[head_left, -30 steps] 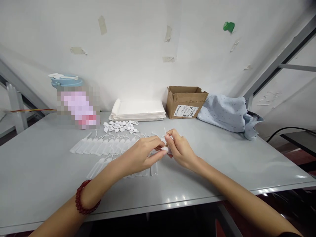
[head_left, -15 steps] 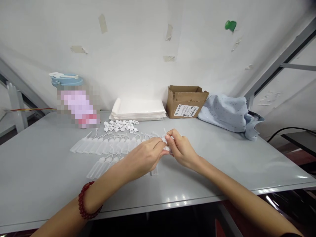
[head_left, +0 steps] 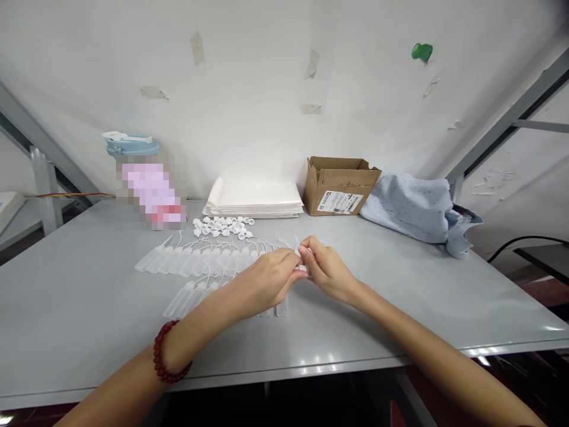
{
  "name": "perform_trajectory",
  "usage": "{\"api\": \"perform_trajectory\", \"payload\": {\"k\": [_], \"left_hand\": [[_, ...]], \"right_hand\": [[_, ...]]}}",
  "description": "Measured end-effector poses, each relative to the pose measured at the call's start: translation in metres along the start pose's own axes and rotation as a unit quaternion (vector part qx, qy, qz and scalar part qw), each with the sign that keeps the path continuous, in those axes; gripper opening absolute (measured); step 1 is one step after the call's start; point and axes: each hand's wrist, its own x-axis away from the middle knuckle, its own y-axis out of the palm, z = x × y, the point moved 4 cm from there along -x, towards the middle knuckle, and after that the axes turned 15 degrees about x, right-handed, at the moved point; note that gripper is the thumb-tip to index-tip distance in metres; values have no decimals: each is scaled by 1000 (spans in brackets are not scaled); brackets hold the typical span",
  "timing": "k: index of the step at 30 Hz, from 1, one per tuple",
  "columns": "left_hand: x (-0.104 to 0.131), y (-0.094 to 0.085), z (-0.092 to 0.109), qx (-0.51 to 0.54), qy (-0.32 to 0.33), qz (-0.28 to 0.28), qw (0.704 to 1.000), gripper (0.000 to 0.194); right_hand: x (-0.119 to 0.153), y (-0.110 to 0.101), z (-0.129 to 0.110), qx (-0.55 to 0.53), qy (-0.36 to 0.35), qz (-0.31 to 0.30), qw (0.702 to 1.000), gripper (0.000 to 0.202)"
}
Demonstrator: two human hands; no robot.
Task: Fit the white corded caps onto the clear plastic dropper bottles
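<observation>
Fingertips of my left hand (head_left: 271, 276) and my right hand (head_left: 326, 268) meet over one small white part (head_left: 301, 268), which looks like the cap end of a clear bottle. A thin clear tube (head_left: 296, 240) sticks up by my right fingertips. Most of the held piece is hidden by the fingers. Left of my hands lies a row of translucent bottles (head_left: 178, 261) with curved tubes. Nearer the front edge are more bottles (head_left: 178, 299), partly behind my left forearm. A pile of small white caps (head_left: 222, 226) sits behind the row.
Against the wall stand a stack of white sheets (head_left: 255, 200), an open cardboard box (head_left: 340, 184) and a light blue cloth (head_left: 409, 207). A pixelated pink item (head_left: 149, 184) and a blue container (head_left: 133, 145) are at the back left of the grey table (head_left: 80, 308).
The view has shifted slightly, so the objects appear a little farther right. Both hands stay together on the same small part, with barely any finger movement.
</observation>
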Motion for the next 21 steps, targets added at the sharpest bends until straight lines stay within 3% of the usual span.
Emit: {"api": "perform_trajectory", "payload": {"k": [2, 4, 8, 10, 15, 21], "left_hand": [[-4, -8, -3, 0, -11, -6, 1000, 21], [-11, -27, -12, -2, -50, -20, 999, 22], [-22, -80, -51, -73, -164, -17, 984, 21], [-24, -94, -75, -100, -199, -22, 975, 19], [-24, -82, -114, -115, -226, -79, 964, 15], [-21, -71, -123, -121, -226, -107, 961, 20]], "right_hand": [[-4, -2, 5, -31, 23, 1, 999, 26], [-9, -10, 17, -43, 48, 28, 997, 28], [-22, -36, 60, -39, 112, 117, 986, 28], [-27, -46, 84, -24, 142, 137, 980, 28], [-34, -51, 118, 17, 188, 128, 974, 25], [-39, -48, 131, 53, 190, 121, 973, 23]]}}
